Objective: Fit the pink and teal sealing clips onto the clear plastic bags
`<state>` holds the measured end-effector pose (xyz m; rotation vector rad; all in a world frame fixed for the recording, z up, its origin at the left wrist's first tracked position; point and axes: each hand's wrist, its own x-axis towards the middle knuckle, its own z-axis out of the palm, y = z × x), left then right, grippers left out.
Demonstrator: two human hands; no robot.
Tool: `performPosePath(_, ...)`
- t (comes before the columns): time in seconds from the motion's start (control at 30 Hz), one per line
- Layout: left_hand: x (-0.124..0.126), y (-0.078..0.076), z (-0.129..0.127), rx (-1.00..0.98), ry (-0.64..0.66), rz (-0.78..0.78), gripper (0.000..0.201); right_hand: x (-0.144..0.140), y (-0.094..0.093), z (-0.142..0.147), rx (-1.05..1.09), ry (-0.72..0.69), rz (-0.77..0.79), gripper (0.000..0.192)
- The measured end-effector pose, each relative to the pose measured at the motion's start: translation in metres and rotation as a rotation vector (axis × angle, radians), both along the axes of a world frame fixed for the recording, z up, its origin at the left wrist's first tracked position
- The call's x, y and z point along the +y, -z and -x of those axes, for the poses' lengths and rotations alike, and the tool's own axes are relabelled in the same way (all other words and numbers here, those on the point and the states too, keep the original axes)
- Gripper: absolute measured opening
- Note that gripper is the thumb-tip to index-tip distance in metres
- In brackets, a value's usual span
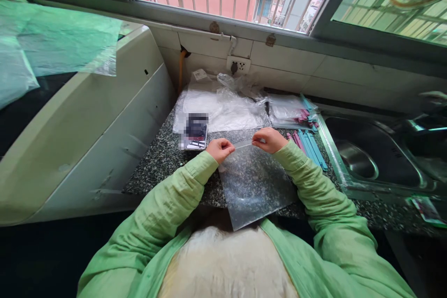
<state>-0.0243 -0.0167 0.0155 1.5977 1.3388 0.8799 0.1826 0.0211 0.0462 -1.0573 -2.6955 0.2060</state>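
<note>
A clear plastic bag (256, 186) hangs from both my hands over the counter's front edge, its narrow top strip stretched between them. At the left end of that strip, my left hand (220, 149) is closed in a pinch. My right hand (268, 140) pinches the other end. Just right of my right hand lie several pink and blue sealing strips (310, 148) on the counter. Behind them is a stack of clear bags (284, 107) with more pink and blue strips at its right side. A phone (196, 131) lies left of my left hand, its screen partly blurred out.
White and clear plastic sheets (223, 107) cover the back of the speckled counter (153, 167). A metal sink (377, 149) is at right, a large pale appliance (104, 116) at left. A wall socket (238, 64) with a plug sits below the barred window.
</note>
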Motion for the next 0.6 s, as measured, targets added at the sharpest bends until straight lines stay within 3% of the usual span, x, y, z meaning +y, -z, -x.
performPosePath(0.13,0.002,0.005,0.0,0.085,0.014,-0.036,0.01,-0.003,-0.001,0.003,-0.048,0.048,-0.076,0.016)
performPosePath(0.37,0.001,0.016,0.003,0.262,0.048,-0.347,0.011,-0.006,-0.005,0.004,-0.081,0.053,-0.079,0.015)
performPosePath(0.6,0.0,0.016,0.003,0.4,0.075,-0.468,0.016,-0.009,-0.002,0.008,-0.075,0.021,-0.058,0.015)
